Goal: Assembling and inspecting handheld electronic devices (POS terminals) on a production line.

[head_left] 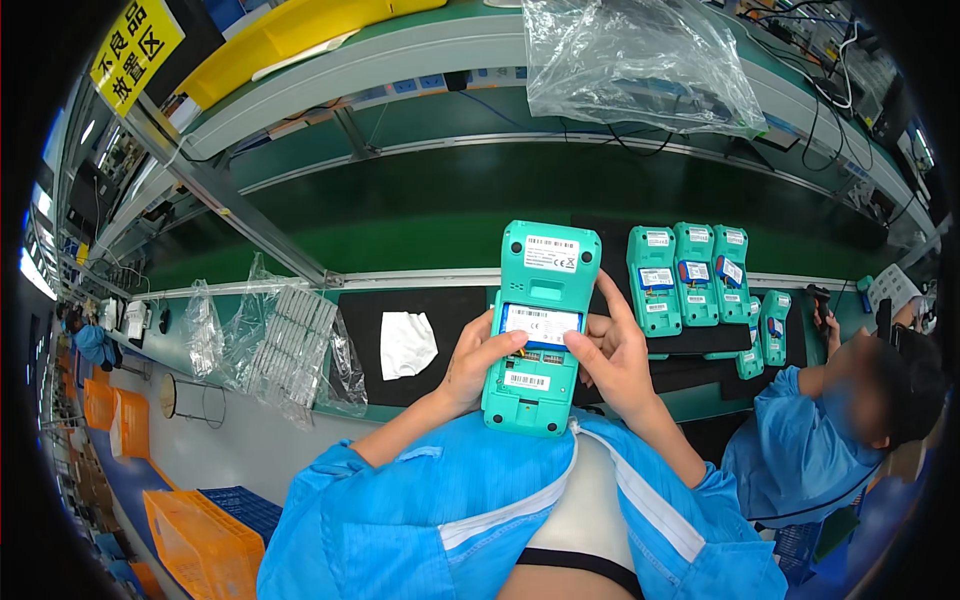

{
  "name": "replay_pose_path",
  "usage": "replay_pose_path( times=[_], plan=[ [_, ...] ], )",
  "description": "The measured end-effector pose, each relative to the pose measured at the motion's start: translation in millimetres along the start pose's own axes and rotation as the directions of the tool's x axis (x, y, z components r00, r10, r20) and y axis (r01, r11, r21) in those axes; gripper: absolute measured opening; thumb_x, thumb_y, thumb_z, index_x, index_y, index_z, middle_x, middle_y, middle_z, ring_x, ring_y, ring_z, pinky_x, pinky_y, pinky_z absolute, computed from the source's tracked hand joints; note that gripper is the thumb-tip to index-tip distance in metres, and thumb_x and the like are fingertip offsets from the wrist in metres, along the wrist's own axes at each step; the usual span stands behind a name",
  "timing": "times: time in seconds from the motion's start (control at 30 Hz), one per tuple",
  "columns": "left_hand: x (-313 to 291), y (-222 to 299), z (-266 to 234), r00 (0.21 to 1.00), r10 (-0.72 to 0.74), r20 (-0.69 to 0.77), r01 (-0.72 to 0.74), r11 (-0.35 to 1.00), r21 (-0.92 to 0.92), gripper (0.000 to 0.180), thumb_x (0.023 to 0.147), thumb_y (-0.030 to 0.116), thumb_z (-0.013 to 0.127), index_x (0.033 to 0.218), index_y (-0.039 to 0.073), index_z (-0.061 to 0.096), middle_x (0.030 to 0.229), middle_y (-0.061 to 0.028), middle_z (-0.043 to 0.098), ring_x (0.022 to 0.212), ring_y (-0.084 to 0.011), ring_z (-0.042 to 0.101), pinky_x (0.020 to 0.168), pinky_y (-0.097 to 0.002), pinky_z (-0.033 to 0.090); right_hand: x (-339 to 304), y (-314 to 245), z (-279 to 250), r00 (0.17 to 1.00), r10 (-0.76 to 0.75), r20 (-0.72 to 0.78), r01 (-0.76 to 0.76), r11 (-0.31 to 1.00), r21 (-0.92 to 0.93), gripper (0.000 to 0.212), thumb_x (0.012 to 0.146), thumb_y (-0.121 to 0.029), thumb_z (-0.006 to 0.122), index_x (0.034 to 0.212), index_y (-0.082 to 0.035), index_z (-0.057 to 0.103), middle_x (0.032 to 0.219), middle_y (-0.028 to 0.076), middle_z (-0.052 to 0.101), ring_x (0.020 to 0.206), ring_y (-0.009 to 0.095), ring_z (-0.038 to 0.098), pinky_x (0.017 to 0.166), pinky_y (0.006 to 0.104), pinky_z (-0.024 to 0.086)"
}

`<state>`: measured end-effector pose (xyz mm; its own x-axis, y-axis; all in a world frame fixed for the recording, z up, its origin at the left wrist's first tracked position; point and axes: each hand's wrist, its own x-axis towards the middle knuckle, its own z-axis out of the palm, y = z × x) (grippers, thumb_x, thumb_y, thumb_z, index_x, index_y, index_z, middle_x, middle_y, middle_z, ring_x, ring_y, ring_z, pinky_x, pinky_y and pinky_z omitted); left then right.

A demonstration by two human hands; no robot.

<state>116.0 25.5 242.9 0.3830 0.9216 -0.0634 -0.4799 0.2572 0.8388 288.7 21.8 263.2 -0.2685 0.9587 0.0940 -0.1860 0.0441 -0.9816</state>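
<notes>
A green handheld terminal [548, 270] is held up before me, its back facing me and its lower compartment uncovered. Across the middle of that compartment lies a blue battery pack with a white label [541, 325]. My left hand [472, 362] is closed around the terminal's left side, its thumb at the battery's lower left edge. From the other side my right hand [622, 362] grips the terminal, its thumb by the battery's lower right corner. Short coloured wires and connectors show just below the battery. The terminal's front is hidden.
Several similar green terminals [655, 290] lie in a row on a black mat at the right. A white cloth-like piece [407, 345] and bagged trays [290, 345] lie to the left. A co-worker in blue [805, 435] sits at the right. A clear plastic bag [640, 65] hangs from the shelf.
</notes>
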Motion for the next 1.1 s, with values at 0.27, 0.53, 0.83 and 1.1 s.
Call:
replay_pose_path(
  times=[0.27, 0.53, 0.83, 1.1],
  plan=[
    [-1.1, 0.1, -4.3, 0.997, -0.011, 0.077, 0.010, 1.000, 0.020, 0.046, 0.082, 0.023, 0.049, 0.116, -0.005, 0.038, 0.105, -0.0176, 0.053, 0.092, -0.0199, 0.056, 0.080, -0.0304, 0.047, -1.8, -0.5, -1.1, 1.000, -0.012, -0.010, 0.012, 0.999, 0.037, 0.068, 0.080, -0.003, 0.055, 0.133, 0.002, 0.012, 0.079, 0.013, 0.059, 0.070, 0.009, 0.057, 0.061, 0.0186, 0.043],
    [-5.4, 7.4, -1.5, 0.994, -0.023, 0.108, 0.013, 0.996, 0.091, 0.047, 0.081, 0.025, 0.049, 0.114, -0.006, 0.040, 0.104, -0.0166, 0.054, 0.093, -0.0187, 0.055, 0.081, -0.0295, 0.045, -6.3, -4.2, 1.2, 0.998, -0.059, -0.014, 0.060, 0.996, 0.062, 0.069, 0.079, -0.001, 0.055, 0.132, 0.004, 0.011, 0.085, 0.018, 0.059, 0.076, 0.013, 0.059, 0.065, 0.0202, 0.045],
    [-13.0, 13.3, -0.4, 0.985, 0.060, 0.164, -0.100, 0.965, 0.244, 0.046, 0.079, 0.022, 0.051, 0.114, -0.006, 0.040, 0.105, -0.0167, 0.054, 0.095, -0.0181, 0.054, 0.083, -0.0296, 0.043, -11.0, 4.2, 5.4, 0.980, -0.198, -0.009, 0.198, 0.977, 0.072, 0.073, 0.076, 0.001, 0.056, 0.132, 0.004, 0.010, 0.089, 0.020, 0.059, 0.078, 0.013, 0.060, 0.064, 0.0200, 0.045],
    [-16.7, 15.7, 1.7, 0.976, 0.063, 0.207, -0.122, 0.950, 0.286, 0.049, 0.078, 0.021, 0.052, 0.116, -0.008, 0.038, 0.107, -0.0174, 0.053, 0.096, -0.0186, 0.053, 0.084, -0.0306, 0.041, -17.0, 6.6, 5.4, 0.963, -0.264, -0.056, 0.266, 0.963, 0.032, 0.079, 0.070, -0.001, 0.061, 0.131, 0.005, 0.012, 0.087, 0.016, 0.061, 0.065, 0.005, 0.055, 0.052, 0.0134, 0.039]
  ],
)
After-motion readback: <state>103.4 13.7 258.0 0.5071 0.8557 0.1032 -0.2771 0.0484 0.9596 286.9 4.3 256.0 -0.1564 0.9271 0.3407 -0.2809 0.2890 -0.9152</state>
